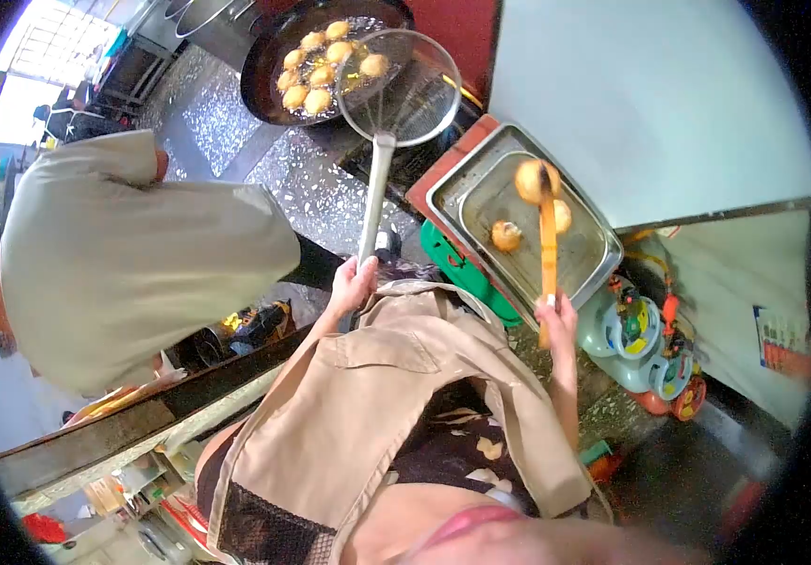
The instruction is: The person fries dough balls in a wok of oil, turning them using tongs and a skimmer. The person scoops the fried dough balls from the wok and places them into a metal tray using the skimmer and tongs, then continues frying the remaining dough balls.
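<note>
My left hand (356,283) is closed round the lower end of the long handle of a wire skimmer (377,193). The skimmer's round mesh, with a fried ball seen through it, overlaps the right side of a dark wok. In the wok (264,99), several golden balls (318,100) sit in bubbling oil. My right hand (556,315) grips wooden tongs (548,250) over a metal tray (603,259). At the tongs' dark tip is a fried ball (530,181). Two more balls are in the tray, one (506,235) at the left and one (562,217) partly behind the tongs.
A person in a light shirt (132,254) stands bent at the left beside a counter edge (95,443). A green container (467,273) is below the tray. Gas cylinders (632,344) stand at the right, beneath a pale panel (660,104).
</note>
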The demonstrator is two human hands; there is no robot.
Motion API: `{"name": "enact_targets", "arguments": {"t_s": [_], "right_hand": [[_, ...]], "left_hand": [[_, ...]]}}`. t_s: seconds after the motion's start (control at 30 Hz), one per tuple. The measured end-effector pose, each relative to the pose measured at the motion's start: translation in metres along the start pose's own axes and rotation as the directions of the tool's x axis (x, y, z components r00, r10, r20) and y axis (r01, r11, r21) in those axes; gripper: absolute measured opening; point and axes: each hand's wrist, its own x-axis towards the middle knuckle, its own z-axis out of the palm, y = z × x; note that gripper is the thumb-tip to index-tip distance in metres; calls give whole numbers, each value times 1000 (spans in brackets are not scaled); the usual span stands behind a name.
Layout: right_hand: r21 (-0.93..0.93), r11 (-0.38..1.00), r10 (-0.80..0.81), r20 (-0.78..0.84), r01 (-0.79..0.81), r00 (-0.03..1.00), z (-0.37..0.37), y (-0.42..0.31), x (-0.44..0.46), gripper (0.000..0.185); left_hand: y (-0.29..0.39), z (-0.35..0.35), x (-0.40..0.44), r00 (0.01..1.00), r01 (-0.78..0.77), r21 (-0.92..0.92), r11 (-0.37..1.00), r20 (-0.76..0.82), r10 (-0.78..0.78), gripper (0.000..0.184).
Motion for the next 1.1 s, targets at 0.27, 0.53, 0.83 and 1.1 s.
{"name": "enact_targets", "arguments": {"t_s": [0.27,0.53,0.83,1.1], "right_hand": [[-1,1000,-19,449,21,894,187,-114,112,40],[-711,556,-102,456,430,884,305,-201,233,57],[-722,-547,-295,640,424,709,362,-233,249,42],[-848,-352,-27,433,397,901,383,-298,230,51]], "left_hand": [[19,-90,47,956,-113,-203,973,-290,51,23],[1,-220,103,921,-33,-161,986,-389,-32,23],[-3,-276,135,952,50,-139,989,-292,-89,25],[1,-266,148,965,121,-185,975,-210,-160,24]]}}
